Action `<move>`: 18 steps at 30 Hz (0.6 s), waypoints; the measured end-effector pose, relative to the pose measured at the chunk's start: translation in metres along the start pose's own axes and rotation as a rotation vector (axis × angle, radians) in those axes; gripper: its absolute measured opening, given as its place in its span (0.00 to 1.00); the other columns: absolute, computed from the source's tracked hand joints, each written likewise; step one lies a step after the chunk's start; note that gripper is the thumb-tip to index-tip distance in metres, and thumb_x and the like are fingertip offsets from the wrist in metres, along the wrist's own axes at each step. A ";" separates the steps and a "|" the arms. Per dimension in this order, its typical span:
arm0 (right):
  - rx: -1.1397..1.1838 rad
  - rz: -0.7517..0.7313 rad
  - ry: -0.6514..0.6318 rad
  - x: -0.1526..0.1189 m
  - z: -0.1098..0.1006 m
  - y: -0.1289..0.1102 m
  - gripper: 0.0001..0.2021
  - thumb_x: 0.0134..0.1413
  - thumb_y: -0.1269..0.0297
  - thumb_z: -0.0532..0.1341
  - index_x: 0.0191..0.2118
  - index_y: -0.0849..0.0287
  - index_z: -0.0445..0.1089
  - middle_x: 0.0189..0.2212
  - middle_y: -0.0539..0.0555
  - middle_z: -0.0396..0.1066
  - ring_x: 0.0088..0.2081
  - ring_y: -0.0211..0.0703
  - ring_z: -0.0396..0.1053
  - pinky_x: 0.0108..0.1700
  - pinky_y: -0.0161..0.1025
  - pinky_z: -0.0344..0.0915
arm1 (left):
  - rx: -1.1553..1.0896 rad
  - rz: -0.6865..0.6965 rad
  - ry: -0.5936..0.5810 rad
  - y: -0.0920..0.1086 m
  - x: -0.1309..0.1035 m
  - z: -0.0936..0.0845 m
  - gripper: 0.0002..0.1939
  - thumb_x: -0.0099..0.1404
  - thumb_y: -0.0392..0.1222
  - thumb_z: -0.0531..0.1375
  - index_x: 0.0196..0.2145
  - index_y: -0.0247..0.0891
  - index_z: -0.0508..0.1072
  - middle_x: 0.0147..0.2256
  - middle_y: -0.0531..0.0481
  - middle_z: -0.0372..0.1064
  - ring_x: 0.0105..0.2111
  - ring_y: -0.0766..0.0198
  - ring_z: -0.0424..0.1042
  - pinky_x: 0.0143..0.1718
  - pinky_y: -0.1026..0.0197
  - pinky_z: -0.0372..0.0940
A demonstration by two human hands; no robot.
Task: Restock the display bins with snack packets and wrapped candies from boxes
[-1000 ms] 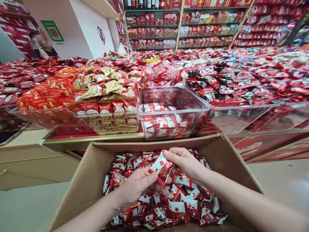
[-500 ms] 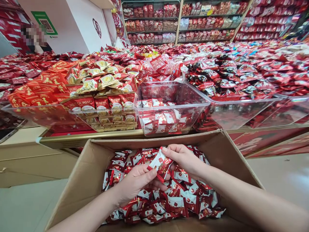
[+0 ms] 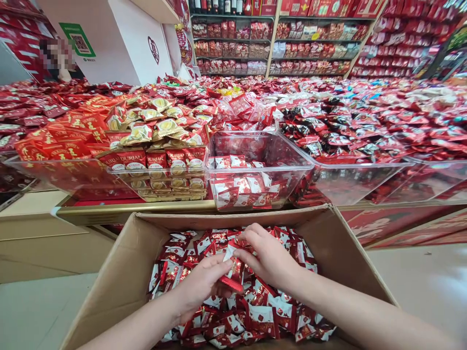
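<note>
A red and white wrapped candy (image 3: 236, 270) is in my left hand (image 3: 209, 277), pinched between thumb and fingers, its red crimped end pointing down. My right hand (image 3: 270, 255) is at the candy's upper end, thumb against the wrapper and fingers curled over. The tips of the right fingers are partly hidden. Both hands are above a heap of matching wrapped candies (image 3: 260, 318) inside an open cardboard box (image 3: 348, 262).
Beyond the box, a clear plastic bin (image 3: 260, 170) holds a low layer of the same candies. Durian-labelled packets (image 3: 156, 160) fill the bin to its left. Dark and red packets (image 3: 328, 129) are heaped to the right. Stocked shelves (image 3: 270, 41) stand behind; a person (image 3: 60, 61) is at far left.
The held candy has turned more upright. My right hand has shifted, with its fingers now bent over the candy's top. The view has tipped up slightly, showing bottles on the upper shelf.
</note>
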State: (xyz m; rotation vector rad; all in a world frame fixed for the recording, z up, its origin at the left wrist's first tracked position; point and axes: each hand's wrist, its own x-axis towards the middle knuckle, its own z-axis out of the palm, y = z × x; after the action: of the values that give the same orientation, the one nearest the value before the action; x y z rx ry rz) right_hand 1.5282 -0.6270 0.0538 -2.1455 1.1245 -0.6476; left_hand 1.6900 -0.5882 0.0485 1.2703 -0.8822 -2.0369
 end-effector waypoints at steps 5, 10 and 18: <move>-0.285 -0.191 -0.153 -0.007 0.011 -0.011 0.14 0.43 0.56 0.56 0.34 0.59 0.60 0.31 0.55 0.63 0.31 0.42 0.60 0.31 0.37 0.58 | -0.244 -0.059 -0.130 -0.002 0.001 -0.007 0.15 0.59 0.49 0.47 0.27 0.35 0.66 0.23 0.49 0.68 0.26 0.66 0.67 0.30 0.63 0.57; -0.397 -0.383 -0.081 -0.010 -0.024 -0.035 0.04 0.48 0.69 0.50 0.32 0.58 0.60 0.28 0.54 0.65 0.30 0.40 0.61 0.32 0.36 0.57 | -0.303 -0.031 -0.194 0.007 -0.004 -0.012 0.21 0.59 0.55 0.43 0.30 0.36 0.66 0.30 0.46 0.70 0.30 0.63 0.68 0.32 0.61 0.57; -0.717 -0.399 0.346 0.082 -0.148 -0.073 0.06 0.48 0.63 0.52 0.27 0.58 0.61 0.28 0.54 0.66 0.27 0.38 0.62 0.28 0.35 0.55 | -0.182 -0.042 -0.076 0.010 -0.002 -0.021 0.19 0.56 0.53 0.50 0.38 0.35 0.65 0.32 0.45 0.69 0.28 0.65 0.68 0.29 0.65 0.57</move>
State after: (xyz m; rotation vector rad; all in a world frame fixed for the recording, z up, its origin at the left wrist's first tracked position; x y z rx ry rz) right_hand 1.5116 -0.7085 0.2183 -3.0068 1.2422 -0.9199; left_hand 1.7115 -0.5974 0.0500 1.1279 -0.6911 -2.1566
